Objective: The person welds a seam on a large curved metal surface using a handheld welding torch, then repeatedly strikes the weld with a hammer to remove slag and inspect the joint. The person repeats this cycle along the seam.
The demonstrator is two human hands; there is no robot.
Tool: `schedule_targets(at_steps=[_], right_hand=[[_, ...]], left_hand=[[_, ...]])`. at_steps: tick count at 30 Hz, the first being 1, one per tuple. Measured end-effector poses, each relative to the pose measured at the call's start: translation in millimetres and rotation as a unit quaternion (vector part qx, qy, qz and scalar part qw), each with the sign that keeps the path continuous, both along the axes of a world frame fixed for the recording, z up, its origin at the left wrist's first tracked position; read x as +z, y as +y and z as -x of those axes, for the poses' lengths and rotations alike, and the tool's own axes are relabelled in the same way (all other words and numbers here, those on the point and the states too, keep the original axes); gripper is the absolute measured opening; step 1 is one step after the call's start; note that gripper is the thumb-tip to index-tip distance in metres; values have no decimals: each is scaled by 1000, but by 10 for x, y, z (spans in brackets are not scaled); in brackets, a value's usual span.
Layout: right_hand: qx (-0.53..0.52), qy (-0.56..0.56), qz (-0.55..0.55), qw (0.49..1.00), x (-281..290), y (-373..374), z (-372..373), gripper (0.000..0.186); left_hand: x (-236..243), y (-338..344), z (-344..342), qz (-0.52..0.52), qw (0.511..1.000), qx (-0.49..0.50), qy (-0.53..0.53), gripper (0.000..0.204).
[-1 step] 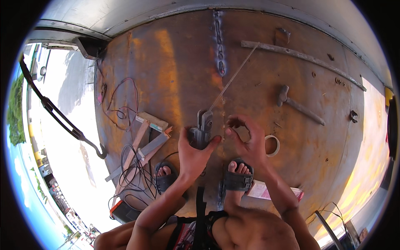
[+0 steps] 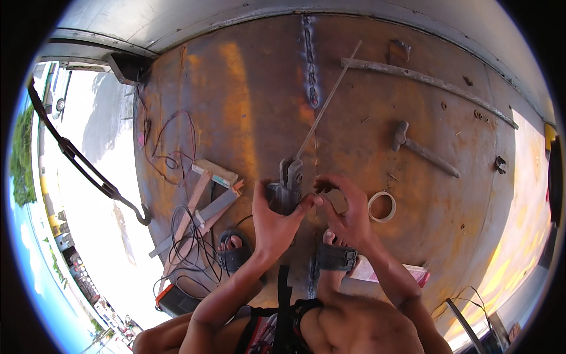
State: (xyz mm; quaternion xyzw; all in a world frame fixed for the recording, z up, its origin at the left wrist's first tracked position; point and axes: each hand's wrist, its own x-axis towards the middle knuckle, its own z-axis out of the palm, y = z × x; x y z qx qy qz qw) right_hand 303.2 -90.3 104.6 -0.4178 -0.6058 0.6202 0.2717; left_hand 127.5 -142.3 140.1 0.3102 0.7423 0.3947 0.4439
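Observation:
My left hand (image 2: 274, 230) is wrapped round a grey metal welding electrode holder (image 2: 290, 180), thumb along its right side. From the holder's forked jaws a thin welding rod (image 2: 327, 103) slants up and away to the right. Just to the right is my right hand (image 2: 348, 215), its fingers curved and apart from the thumb. Its thumb tip meets or nearly meets my left thumb; nothing shows in its grasp. A pale ring like a tape roll (image 2: 382, 220) lies on the rusty steel floor (image 2: 265, 118) beside the right hand.
A hammer (image 2: 430, 154) and a long flat bar (image 2: 424, 80) lie to the right. Ahead runs a weld bead (image 2: 310, 59). At left are wooden pieces (image 2: 188, 236), tangled black cable (image 2: 177, 248) and a hanging black hook (image 2: 127, 203). A box (image 2: 377, 270) lies by my right foot.
My right hand has moved left, up to my left thumb. The welding rod has tilted slightly, its far tip now farther away. The pale ring has shifted a little left.

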Motion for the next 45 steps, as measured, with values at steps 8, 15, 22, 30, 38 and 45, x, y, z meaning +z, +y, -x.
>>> schedule_targets(at_steps=[8, 15, 22, 30, 38, 45], right_hand=[[-150, 202, 31, 967, -61, -341, 317, 111], [-175, 136, 170, 960, -220, -204, 73, 84], [-94, 55, 67, 992, -309, -438, 95, 87], [-85, -89, 28, 992, 142, -225, 204, 72], [-83, -108, -32, 990, 1, -213, 189, 62], [-77, -131, -22, 988, -52, -191, 176, 62]], left_hand=[[349, 49, -224, -104, 971, -115, -183, 99], [92, 363, 257, -22, 974, -153, -167, 71], [-18, 898, 613, -123, 945, 121, -278, 38], [-2, 751, 758, -142, 942, 132, -276, 25], [70, 744, 831, -135, 947, 121, -267, 23], [-76, 783, 867, -120, 944, 125, -282, 23]])
